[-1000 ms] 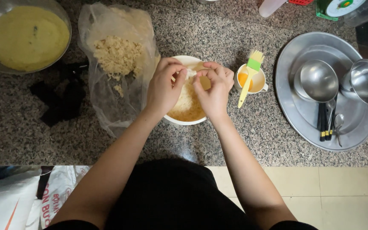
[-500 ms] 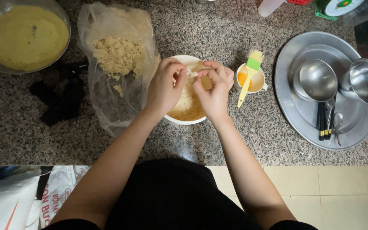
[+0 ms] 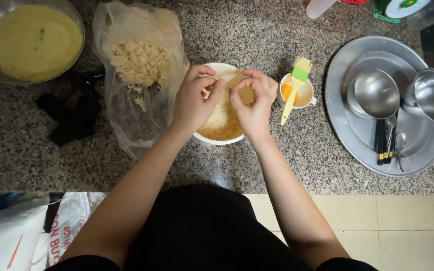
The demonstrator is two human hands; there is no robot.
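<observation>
Granite counter [image 3: 287,150], both hands [image 3: 224,100] pinching yellow piece [image 3: 246,94] over white bowl [image 3: 212,139]

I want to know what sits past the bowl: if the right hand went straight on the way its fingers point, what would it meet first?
The right hand points up and leftward over the white bowl; it would probably meet the left hand's fingertips first, almost touching already.

A speckled granite counter [image 3: 287,150] carries a clear plastic bag [image 3: 136,80] of pale crumbs, a glass bowl [image 3: 26,40] of yellow batter, a small cup [image 3: 302,93] with a yellow-green brush [image 3: 297,85], and a round metal tray [image 3: 357,125] bearing steel bowls [image 3: 377,93], chopsticks and spoons.
</observation>
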